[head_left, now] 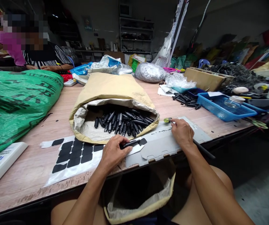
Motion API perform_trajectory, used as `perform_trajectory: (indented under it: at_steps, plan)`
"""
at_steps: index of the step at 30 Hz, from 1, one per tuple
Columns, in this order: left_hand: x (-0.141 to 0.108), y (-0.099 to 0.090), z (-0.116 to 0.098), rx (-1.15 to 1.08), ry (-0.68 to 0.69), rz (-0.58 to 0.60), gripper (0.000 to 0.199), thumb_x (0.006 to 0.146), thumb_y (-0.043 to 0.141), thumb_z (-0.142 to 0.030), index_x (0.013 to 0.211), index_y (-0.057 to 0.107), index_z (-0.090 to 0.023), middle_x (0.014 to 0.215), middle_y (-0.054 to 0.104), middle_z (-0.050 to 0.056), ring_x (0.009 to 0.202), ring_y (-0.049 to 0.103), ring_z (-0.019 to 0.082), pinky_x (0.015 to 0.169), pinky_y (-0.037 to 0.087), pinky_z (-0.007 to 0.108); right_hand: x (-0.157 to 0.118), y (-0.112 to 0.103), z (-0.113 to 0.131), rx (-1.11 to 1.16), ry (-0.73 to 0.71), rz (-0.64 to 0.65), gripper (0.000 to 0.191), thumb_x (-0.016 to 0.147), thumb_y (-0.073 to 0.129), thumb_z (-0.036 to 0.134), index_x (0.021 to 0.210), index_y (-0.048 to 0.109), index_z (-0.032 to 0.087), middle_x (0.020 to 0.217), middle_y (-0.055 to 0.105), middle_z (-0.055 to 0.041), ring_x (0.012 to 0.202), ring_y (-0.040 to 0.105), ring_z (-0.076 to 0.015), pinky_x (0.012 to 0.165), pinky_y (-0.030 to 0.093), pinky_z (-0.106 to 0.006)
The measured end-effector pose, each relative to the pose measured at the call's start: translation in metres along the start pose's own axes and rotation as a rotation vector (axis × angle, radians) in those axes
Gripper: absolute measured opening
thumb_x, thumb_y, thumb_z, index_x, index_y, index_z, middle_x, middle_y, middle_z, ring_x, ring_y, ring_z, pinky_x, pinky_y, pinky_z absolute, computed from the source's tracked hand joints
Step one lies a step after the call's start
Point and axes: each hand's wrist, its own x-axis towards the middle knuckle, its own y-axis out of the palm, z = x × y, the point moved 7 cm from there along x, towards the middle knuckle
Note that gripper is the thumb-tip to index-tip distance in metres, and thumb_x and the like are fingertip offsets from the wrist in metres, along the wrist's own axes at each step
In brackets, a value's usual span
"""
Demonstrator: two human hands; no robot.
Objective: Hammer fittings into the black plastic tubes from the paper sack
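Note:
My left hand [115, 150] is closed round a slim black tubular part [131, 144] at the table's front edge. Beside it lies a white sheet with rounded black square stickers [75, 151]. Farther right, the fingers of my right hand [182, 132] pinch a small tool with a yellow-green end [167, 120], above a grey board [158, 140]. From under my right wrist a black rod [204, 149] sticks out past the table edge. Between and beyond my hands, a yellow woven sack [115, 86] lies with its mouth towards me, showing many black tubular parts [122, 122] inside.
A second open sack [139, 209] hangs below the edge between my legs. Left are a green sack [19, 103] and a white power strip [3, 165]. Right stands a blue basket [225, 107] near loose black parts [187, 100]. Two people [41, 56] sit at far left.

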Motion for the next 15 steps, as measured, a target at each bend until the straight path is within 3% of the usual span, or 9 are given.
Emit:
perform_trajectory:
  at_steps: [5, 9, 12, 15]
  plan:
    - [-0.001, -0.004, -0.004, -0.018, 0.073, -0.002, 0.018, 0.084, 0.069, -0.038, 0.095, 0.072, -0.024, 0.09, 0.065, 0.002, 0.087, 0.061, 0.021, 0.076, 0.046, 0.032, 0.003, 0.017, -0.002, -0.103, -0.066, -0.012, 0.031, 0.094, 0.053, 0.026, 0.117, 0.073, 0.025, 0.11, 0.069, -0.0094, 0.098, 0.058, -0.0236, 0.077, 0.038, -0.033]
    - [-0.028, -0.008, -0.037, -0.128, 0.204, 0.011, 0.019, 0.096, 0.059, -0.038, 0.107, 0.068, -0.026, 0.095, 0.068, 0.002, 0.08, 0.06, 0.018, 0.073, 0.046, 0.03, 0.001, 0.018, -0.001, -0.133, -0.097, -0.017, 0.029, 0.095, 0.052, 0.026, 0.116, 0.071, 0.023, 0.11, 0.068, -0.0096, 0.098, 0.058, -0.0239, 0.077, 0.038, -0.034]
    - [-0.07, 0.022, -0.06, -0.178, 0.261, 0.27, 0.016, 0.097, 0.057, -0.037, 0.111, 0.065, -0.032, 0.094, 0.071, -0.001, 0.079, 0.065, 0.018, 0.072, 0.048, 0.03, 0.001, 0.019, 0.0, -0.153, -0.11, -0.023, 0.028, 0.095, 0.052, 0.025, 0.115, 0.07, 0.021, 0.111, 0.068, -0.0101, 0.099, 0.058, -0.024, 0.078, 0.037, -0.034]
    - [-0.107, 0.076, -0.042, -0.067, 0.129, 0.475, 0.014, 0.096, 0.055, -0.04, 0.104, 0.065, -0.033, 0.087, 0.073, 0.001, 0.079, 0.07, 0.024, 0.068, 0.049, 0.035, 0.001, 0.02, 0.001, -0.172, -0.115, -0.03, 0.027, 0.095, 0.051, 0.025, 0.115, 0.068, 0.02, 0.11, 0.068, -0.0102, 0.099, 0.057, -0.024, 0.077, 0.036, -0.034]
